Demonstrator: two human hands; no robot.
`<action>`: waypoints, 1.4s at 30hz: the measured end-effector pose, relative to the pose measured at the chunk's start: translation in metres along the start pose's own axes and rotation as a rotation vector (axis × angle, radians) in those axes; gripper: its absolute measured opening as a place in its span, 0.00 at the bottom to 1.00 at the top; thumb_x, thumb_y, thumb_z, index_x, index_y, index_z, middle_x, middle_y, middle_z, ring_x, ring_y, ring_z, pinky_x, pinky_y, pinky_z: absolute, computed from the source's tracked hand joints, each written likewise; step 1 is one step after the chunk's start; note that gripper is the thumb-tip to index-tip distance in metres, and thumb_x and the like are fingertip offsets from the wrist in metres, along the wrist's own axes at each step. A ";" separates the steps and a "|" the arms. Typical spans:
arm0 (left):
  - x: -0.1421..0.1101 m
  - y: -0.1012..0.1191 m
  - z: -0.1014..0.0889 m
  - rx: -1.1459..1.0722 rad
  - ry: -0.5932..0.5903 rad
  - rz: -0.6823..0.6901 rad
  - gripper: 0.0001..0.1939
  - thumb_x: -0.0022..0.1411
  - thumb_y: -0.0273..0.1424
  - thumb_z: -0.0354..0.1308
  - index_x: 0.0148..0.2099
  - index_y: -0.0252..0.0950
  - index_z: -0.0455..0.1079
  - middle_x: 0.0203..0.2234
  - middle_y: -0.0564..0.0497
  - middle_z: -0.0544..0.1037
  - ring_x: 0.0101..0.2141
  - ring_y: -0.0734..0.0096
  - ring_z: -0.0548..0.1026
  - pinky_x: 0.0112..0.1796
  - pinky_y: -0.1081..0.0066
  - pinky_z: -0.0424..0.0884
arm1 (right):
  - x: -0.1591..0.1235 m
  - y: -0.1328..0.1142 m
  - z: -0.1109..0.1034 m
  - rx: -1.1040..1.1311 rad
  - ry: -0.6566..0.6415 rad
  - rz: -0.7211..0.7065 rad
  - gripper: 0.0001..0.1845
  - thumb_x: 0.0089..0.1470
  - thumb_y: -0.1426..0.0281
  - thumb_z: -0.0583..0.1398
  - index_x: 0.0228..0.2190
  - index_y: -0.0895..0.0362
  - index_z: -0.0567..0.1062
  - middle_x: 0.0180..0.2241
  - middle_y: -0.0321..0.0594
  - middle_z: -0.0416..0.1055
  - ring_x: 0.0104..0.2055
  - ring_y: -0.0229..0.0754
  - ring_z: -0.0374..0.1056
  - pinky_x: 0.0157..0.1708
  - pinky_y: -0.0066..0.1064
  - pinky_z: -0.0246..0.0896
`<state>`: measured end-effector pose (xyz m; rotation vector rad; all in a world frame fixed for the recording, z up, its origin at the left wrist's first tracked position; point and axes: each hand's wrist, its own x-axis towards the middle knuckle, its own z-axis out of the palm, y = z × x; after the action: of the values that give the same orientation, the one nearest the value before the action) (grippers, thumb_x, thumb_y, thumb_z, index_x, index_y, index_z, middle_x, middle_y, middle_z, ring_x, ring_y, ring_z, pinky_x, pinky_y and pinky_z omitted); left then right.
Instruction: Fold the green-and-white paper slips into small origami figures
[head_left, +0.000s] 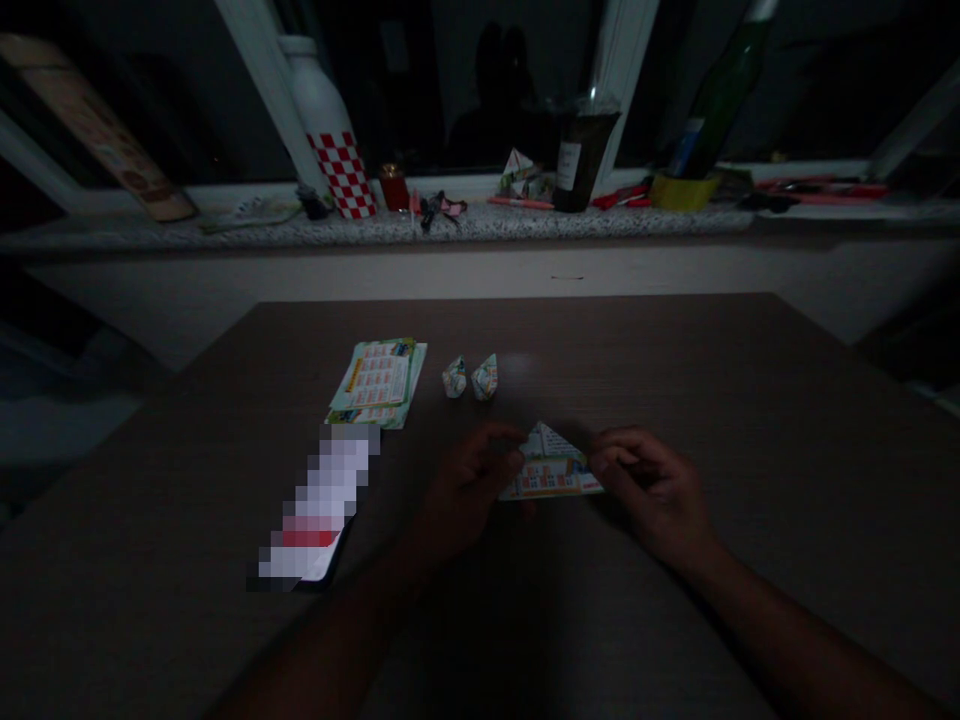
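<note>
A printed sheet of paper folded into a pointed shape (551, 466) lies on the dark table (720, 400) between my hands. My left hand (469, 490) pinches its left edge with curled fingers. My right hand (652, 490) presses its right edge, fingers bent and closed on the paper. Just beyond, two small folded paper pieces (470, 378) stand side by side. A stack of flat printed sheets (379, 382) lies to their left.
A phone (319, 510) lies at the left, its screen blurred. On the stone windowsill (247, 232) stand a white bottle with red checks (330, 130), a dark cup (581, 155), a green bottle (716, 95), pens and small clutter. The room is very dim.
</note>
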<state>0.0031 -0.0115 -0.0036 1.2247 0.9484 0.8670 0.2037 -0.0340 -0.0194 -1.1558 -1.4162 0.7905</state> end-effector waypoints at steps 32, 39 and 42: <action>0.000 0.003 -0.004 0.505 -0.018 0.104 0.17 0.60 0.36 0.56 0.50 0.38 0.66 0.31 0.51 0.77 0.31 0.68 0.75 0.31 0.72 0.67 | 0.000 0.007 -0.003 -0.085 -0.044 -0.113 0.08 0.57 0.69 0.58 0.39 0.53 0.75 0.37 0.40 0.74 0.39 0.43 0.71 0.41 0.34 0.67; 0.001 -0.001 -0.008 0.733 -0.102 0.338 0.19 0.57 0.22 0.54 0.51 0.38 0.65 0.42 0.48 0.74 0.41 0.65 0.72 0.43 0.67 0.67 | 0.008 0.005 -0.002 -0.171 -0.336 -0.181 0.16 0.61 0.71 0.53 0.49 0.53 0.72 0.34 0.41 0.71 0.38 0.42 0.67 0.39 0.34 0.63; 0.002 -0.001 -0.010 0.798 -0.196 0.416 0.20 0.54 0.18 0.53 0.49 0.38 0.66 0.45 0.48 0.73 0.44 0.65 0.70 0.46 0.67 0.66 | 0.009 0.007 0.001 -0.230 -0.479 -0.222 0.17 0.60 0.72 0.53 0.50 0.53 0.72 0.32 0.41 0.71 0.38 0.43 0.65 0.39 0.36 0.61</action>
<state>-0.0052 -0.0064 -0.0054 2.2088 0.9189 0.6716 0.2054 -0.0228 -0.0234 -0.9911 -2.0388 0.7915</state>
